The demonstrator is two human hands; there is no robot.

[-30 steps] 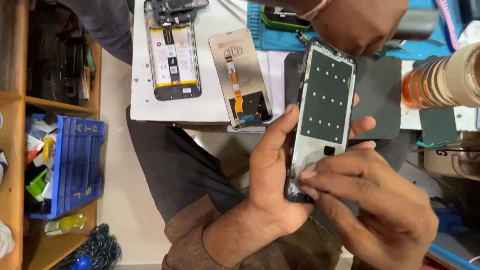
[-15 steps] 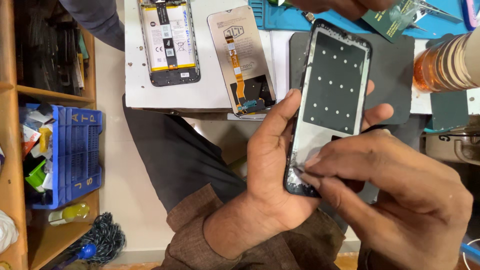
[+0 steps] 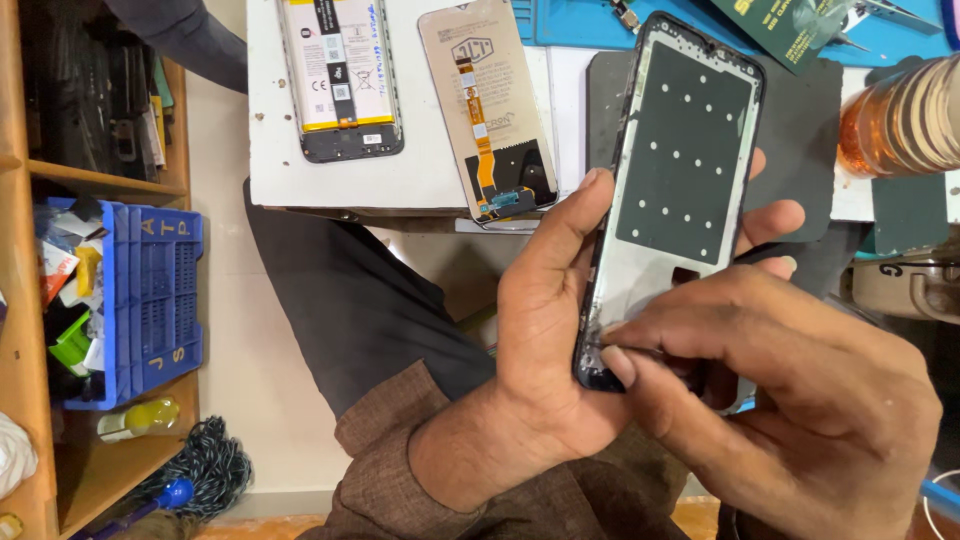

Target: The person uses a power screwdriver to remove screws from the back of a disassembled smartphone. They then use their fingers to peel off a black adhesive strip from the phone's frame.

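While the left hand [image 3: 545,330] clamps the black rectangular phone frame [image 3: 668,190] along its long edges, fingers curled behind and thumb up the near side, the right hand [image 3: 790,400] pinches at the frame's lower corner, fingertips closed on something too small to tell. Picking there goes best with light, steady pressure and the frame kept still. Both wrists hover over the lap, just short of the white worktable [image 3: 420,180], where a detached tan display panel [image 3: 487,110] lies.
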